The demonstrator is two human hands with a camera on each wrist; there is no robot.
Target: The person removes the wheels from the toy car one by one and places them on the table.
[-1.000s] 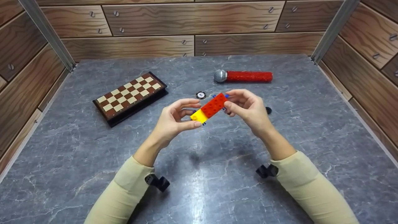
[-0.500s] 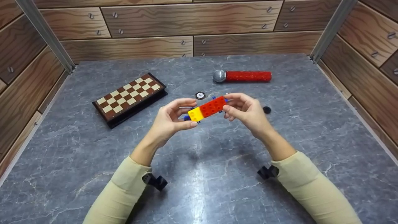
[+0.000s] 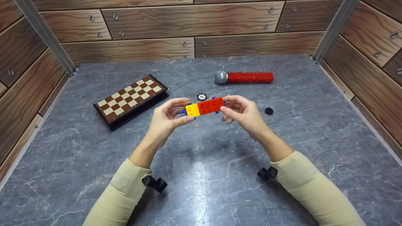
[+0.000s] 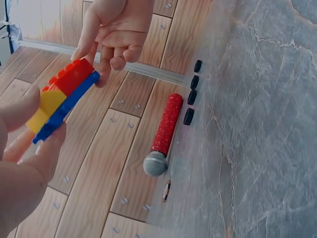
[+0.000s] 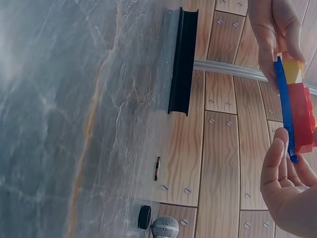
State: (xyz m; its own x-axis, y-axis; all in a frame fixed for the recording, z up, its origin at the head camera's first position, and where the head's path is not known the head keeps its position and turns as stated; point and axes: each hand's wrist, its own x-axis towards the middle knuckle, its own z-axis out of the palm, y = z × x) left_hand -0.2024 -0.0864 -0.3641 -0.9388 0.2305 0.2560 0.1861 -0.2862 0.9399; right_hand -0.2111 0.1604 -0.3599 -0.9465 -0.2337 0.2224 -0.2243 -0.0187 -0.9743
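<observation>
Both hands hold a toy brick car body up above the table. It has a red studded brick [image 3: 210, 106] beside a yellow brick [image 3: 192, 110], both on a blue base [image 4: 67, 111] with short stubs along its sides. My left hand [image 3: 165, 121] pinches the yellow end between thumb and fingers. At the red end, my right hand [image 3: 246, 116] grips with the thumb in front and fingers behind. The underside of the base is hidden in the head view.
A folded chessboard [image 3: 132, 100] lies at the left. Behind the hands are a poker chip [image 3: 202, 97] and a red microphone [image 3: 248, 77]. Several black discs [image 4: 192, 96] stand in a row beyond the right hand, one small black disc [image 3: 268, 111] showing beside it.
The car body has turned from a steep slant to nearly level, and its yellow end has moved left and up with my left hand. Both hands keep their grip.
</observation>
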